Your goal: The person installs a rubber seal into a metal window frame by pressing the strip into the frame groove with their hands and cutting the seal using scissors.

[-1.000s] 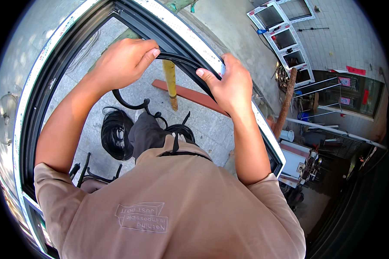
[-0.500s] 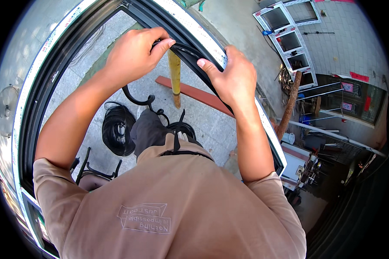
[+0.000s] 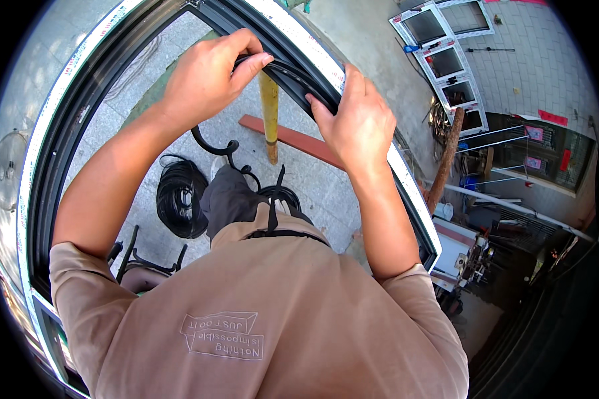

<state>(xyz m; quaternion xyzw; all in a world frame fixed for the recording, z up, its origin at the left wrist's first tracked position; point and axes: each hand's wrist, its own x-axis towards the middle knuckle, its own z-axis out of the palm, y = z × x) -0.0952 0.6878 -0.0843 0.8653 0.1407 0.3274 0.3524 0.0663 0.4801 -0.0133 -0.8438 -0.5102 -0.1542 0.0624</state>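
Observation:
A large window frame point(image 3: 303, 33), black inside with white film along its outer face, surrounds my arms. My left hand point(image 3: 209, 73) is closed at its top bar, pinching a black rubber sealing strip point(image 3: 289, 68) between thumb and finger. From there the strip bows along the bar toward my right hand point(image 3: 358, 123). That hand wraps over the frame's outer edge, its thumb on the inner side by the strip; the strip's contact under the thumb is partly hidden. Below my left wrist, a loose length of strip point(image 3: 213, 154) hangs in curls.
A coil of black strip point(image 3: 170, 189) lies on the paved floor, with another black coil point(image 3: 287, 196) by my leg. Beyond the bar stand a yellow pole point(image 3: 269, 116) and a reddish board point(image 3: 306, 143). White-framed panels point(image 3: 439, 56) and a machine point(image 3: 462, 259) are at right.
My left hand has shifted slightly up and right with the strip. My right hand has moved a little up along the frame, and the strip between them bows differently.

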